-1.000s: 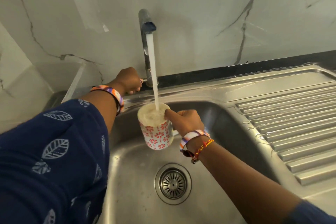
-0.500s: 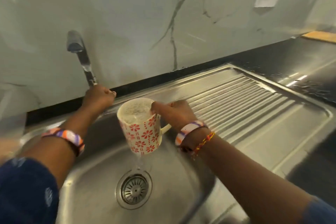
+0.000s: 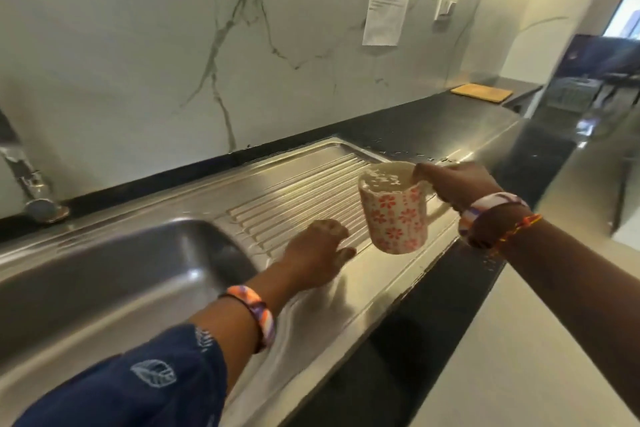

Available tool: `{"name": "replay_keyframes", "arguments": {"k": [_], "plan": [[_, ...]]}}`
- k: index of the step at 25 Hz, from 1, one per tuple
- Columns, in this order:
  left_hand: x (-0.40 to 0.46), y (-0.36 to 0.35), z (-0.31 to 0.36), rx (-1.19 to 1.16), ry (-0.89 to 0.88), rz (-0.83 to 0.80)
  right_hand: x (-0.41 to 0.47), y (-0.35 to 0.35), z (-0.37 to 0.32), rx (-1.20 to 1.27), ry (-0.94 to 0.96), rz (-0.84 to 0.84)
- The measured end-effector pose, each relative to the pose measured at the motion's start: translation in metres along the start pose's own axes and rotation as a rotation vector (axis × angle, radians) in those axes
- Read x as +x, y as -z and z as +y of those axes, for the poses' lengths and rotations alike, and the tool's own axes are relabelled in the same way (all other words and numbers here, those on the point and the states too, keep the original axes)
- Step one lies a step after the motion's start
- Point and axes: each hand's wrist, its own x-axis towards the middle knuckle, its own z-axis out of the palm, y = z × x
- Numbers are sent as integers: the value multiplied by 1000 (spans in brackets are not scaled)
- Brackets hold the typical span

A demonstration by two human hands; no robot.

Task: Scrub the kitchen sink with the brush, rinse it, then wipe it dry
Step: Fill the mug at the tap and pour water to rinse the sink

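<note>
Right hand: my right hand [image 3: 453, 185] grips the handle of the white mug with red flowers [image 3: 394, 210], thumb at the rim, arm stretched out over the ribbed steel drainboard [image 3: 301, 194].
Mug: upright, brim-full of water, held above the drainboard.
Left hand: my left hand [image 3: 317, 255] reaches over the drainboard, palm down, fingers loosely bent, holding nothing.
Sink: the stainless steel basin [image 3: 114, 274] lies left of both hands, the chrome tap [image 3: 24, 173] behind it.

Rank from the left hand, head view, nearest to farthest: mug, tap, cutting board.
1. Mug: just right of the left hand, held by the right hand over the draining board.
2. Tap: far left, at the wall behind the basin.
3. Cutting board: far right, back of the counter.
</note>
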Motion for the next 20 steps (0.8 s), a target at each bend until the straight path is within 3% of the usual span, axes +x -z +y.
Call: {"name": "replay_keyframes", "arguments": {"k": [6,11,14,20], "plan": [[110,-54,77,-27,28,-69,95,57,54,-137,1,-64],[184,-83,74,48,174,-88,170,65,58,-310,80,-166],[183,-88,53,108,226,-101,193,48,50,-491,178,-188],[124,-82,12,110,400,112,183,-13,32,-670,506,-372]]}}
